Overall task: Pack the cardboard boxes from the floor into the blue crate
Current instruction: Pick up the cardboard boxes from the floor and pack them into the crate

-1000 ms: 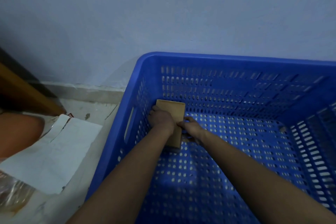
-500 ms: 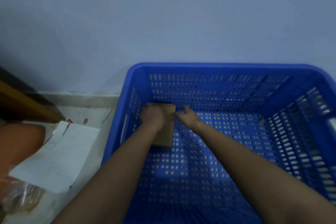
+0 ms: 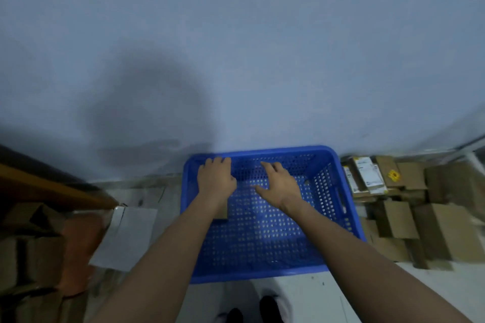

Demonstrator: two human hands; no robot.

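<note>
A blue crate (image 3: 349, 207) stands on the floor (image 3: 309, 301) against a pale wall (image 3: 236, 47). To its right lies a loose heap of cardboard boxes (image 3: 433, 228), too jumbled to count; some at the far end carry white labels, and one bears a yellow mark. Left of the crate a white sheet (image 3: 126, 238) lies on the floor beside an orange object (image 3: 78, 249), with dim brown boxes and a wooden edge (image 3: 52, 186) further left. Two dark shoe tips (image 3: 252, 312) show at the near edge.

One small cardboard box (image 3: 221, 212) lies inside the crate, at its left side, mostly hidden under the left wrist; only a corner shows.

Both arms reach forward over the crate. The left hand (image 3: 215, 181) is palm down, fingers straight, their tips near the crate's far-left rim, its grip loose and empty. The right hand (image 3: 278, 186) hovers over the middle of the crate, fingers spread, holding nothing.
</note>
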